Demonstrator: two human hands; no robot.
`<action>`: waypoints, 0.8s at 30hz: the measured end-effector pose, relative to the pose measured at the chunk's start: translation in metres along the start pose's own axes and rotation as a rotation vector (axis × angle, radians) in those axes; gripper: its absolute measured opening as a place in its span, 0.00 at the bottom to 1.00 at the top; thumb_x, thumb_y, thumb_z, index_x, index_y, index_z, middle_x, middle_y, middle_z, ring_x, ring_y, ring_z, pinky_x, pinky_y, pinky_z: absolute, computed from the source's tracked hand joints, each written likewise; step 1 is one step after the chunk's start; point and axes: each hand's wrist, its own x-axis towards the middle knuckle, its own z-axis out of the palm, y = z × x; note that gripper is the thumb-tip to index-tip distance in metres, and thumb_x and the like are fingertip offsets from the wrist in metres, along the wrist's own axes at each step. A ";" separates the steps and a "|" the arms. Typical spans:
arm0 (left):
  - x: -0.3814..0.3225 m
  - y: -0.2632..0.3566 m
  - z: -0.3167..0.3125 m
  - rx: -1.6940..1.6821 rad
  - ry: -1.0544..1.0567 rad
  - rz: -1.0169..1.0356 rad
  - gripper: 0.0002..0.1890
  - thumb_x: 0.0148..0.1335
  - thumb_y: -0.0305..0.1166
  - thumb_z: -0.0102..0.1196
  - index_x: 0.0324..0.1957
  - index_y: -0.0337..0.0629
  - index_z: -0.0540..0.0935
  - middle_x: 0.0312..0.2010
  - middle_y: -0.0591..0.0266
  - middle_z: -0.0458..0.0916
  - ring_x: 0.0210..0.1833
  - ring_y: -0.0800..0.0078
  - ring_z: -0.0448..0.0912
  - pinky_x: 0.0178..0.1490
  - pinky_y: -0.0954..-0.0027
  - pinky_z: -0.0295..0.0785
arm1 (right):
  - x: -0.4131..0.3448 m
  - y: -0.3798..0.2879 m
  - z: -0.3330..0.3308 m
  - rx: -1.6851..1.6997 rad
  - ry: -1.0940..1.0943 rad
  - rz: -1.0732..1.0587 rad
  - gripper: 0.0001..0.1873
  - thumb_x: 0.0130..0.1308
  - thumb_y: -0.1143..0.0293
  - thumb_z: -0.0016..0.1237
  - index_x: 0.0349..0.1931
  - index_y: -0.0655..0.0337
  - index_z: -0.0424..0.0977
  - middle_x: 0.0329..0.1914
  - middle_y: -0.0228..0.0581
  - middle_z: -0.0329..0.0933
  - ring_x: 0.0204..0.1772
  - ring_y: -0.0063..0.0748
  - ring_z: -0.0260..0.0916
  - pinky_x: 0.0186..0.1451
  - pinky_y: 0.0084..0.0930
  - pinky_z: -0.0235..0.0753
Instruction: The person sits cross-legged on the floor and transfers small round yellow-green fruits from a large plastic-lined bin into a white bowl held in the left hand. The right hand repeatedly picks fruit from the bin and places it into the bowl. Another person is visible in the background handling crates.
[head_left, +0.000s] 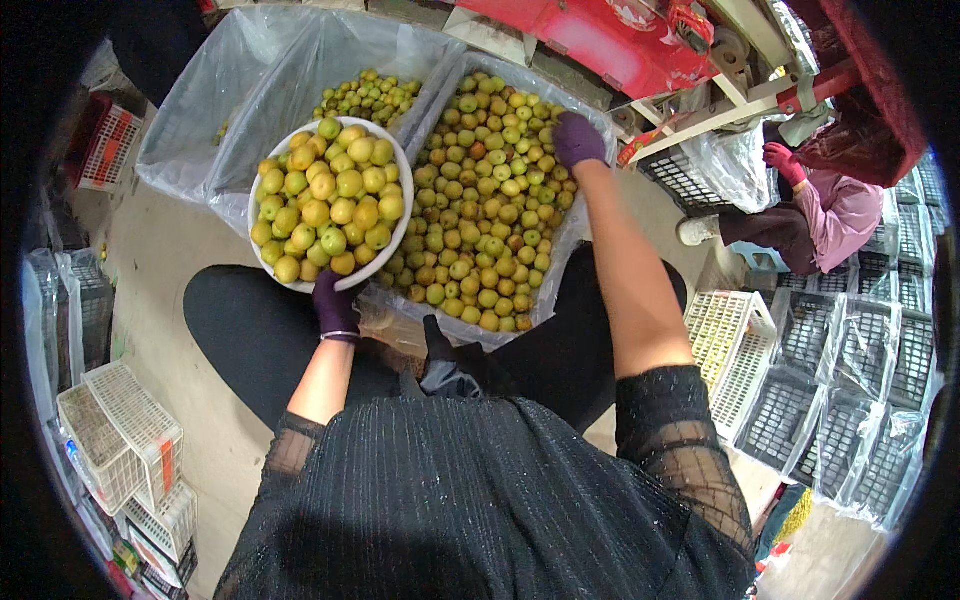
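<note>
My left hand (335, 306), in a purple glove, grips the near rim of a white round basin (409, 196) heaped with yellow-green round fruit (322, 187). The basin is held over the left edge of a plastic-lined crate (559, 289) full of similar fruit (487, 202), some with brown patches. My right hand (577, 140), also in a purple glove, is at the far right corner of that crate, touching the fruit or just over it. Its fingertips are partly hidden, so whether it holds a fruit does not show.
Beyond the basin, a lined bin (262, 112) holds smaller fruit (367, 97). A red machine (600, 45) on a pale frame stands ahead. At right a person (832, 217) in red gloves sits near lined black crates (840, 352) and a white crate (731, 352). White crates (135, 435) are stacked at left.
</note>
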 end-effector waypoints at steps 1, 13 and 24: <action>0.002 -0.005 -0.004 0.071 -0.013 0.060 0.26 0.55 0.41 0.45 0.54 0.35 0.65 0.50 0.51 0.70 0.51 0.54 0.71 0.51 0.55 0.69 | 0.011 0.014 -0.007 -0.007 0.072 0.084 0.17 0.59 0.62 0.35 0.42 0.59 0.72 0.45 0.53 0.72 0.49 0.51 0.69 0.50 0.39 0.67; -0.035 0.033 0.035 -0.139 0.182 -0.082 0.12 0.52 0.33 0.45 0.35 0.37 0.75 0.37 0.59 0.74 0.42 0.66 0.74 0.47 0.65 0.69 | 0.041 0.077 0.040 -0.161 -0.019 0.158 0.23 0.50 0.59 0.46 0.46 0.58 0.69 0.46 0.50 0.72 0.48 0.47 0.70 0.49 0.38 0.70; -0.011 0.008 0.013 -0.167 0.096 -0.104 0.24 0.56 0.40 0.46 0.52 0.34 0.67 0.46 0.54 0.73 0.48 0.58 0.72 0.49 0.59 0.71 | 0.011 0.057 -0.045 0.673 -0.309 -0.040 0.22 0.52 0.63 0.51 0.47 0.63 0.69 0.34 0.34 0.73 0.36 0.22 0.68 0.44 0.20 0.69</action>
